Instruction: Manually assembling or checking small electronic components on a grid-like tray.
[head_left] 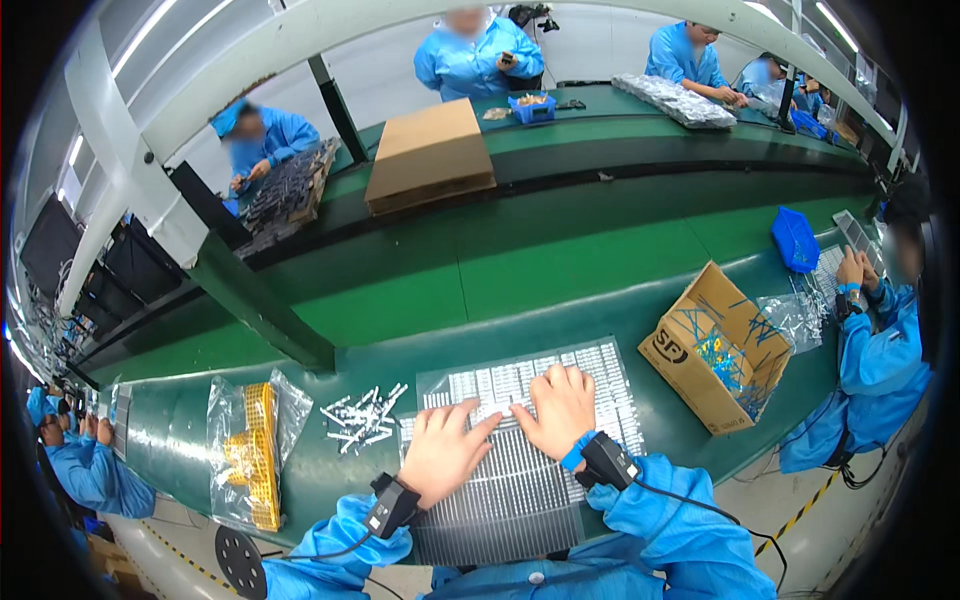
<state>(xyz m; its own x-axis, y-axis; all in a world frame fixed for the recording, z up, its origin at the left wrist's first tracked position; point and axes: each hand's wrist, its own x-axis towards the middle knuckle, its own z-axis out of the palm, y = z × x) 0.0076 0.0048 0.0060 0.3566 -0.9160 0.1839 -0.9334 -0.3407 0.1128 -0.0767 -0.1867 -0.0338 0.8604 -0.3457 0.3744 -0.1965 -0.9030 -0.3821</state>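
Note:
A flat sheet [500, 500] lies on the bench in front of me, its far part covered in rows of small silver-white pieces and its near part in dark and light stripes. My left hand [442, 452] rests on its left-middle area, fingers stretched out toward the right. Over the far part, my right hand [560, 412] lies with fingers spread and its thumb pointing left. A small gap separates the left fingertips from the right thumb, around a row of pieces. No held item shows in either hand; the surface under the palms is hidden.
Left of the sheet is a pile of silver-white strips [362, 418], then yellow mesh trays [258, 455] in clear plastic. A cardboard box [690, 375] of blue and yellow pieces stands right. A green conveyor [560, 270] runs beyond; co-workers in blue sit around. A post [262, 312] rises left.

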